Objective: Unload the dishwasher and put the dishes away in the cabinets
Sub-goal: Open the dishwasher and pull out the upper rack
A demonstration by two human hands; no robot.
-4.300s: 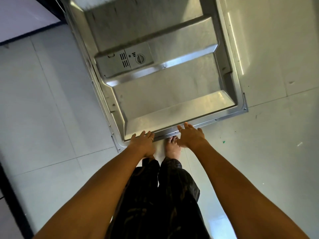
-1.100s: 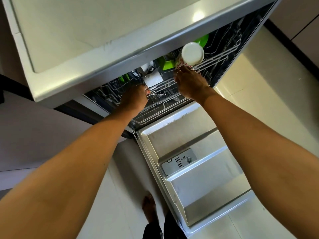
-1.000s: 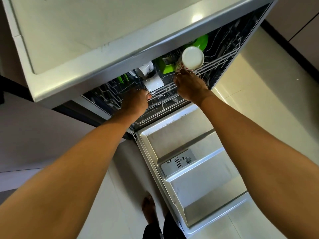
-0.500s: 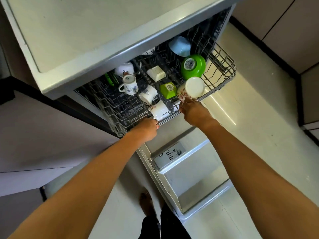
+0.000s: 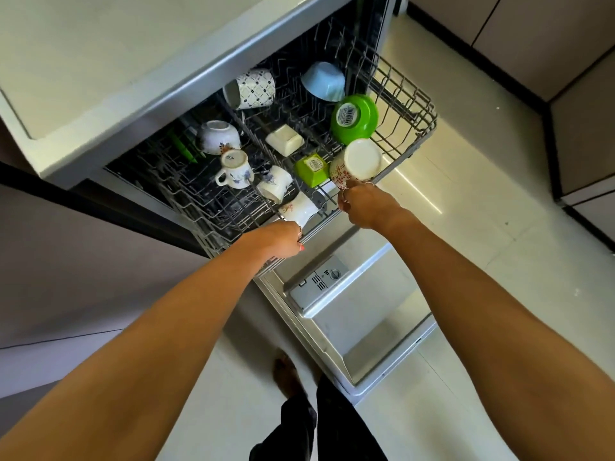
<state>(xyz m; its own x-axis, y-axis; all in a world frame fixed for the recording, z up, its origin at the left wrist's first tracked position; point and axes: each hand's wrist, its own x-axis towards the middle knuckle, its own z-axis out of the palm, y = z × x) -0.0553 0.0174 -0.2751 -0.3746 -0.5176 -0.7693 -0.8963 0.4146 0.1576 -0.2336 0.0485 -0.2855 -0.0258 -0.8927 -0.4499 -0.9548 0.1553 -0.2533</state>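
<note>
Fingertips of left hand curl under front rail of upper rack; grip there not visible. Right hand covers lower edge of red-patterned cup; contact unclear. Rack's rear portion, beyond both hands, hidden under countertop. Green utensil far-left of left hand, mostly obscured. Barcode label text on green bowl too small to read. Both forearms cut by bottom edge.
</note>
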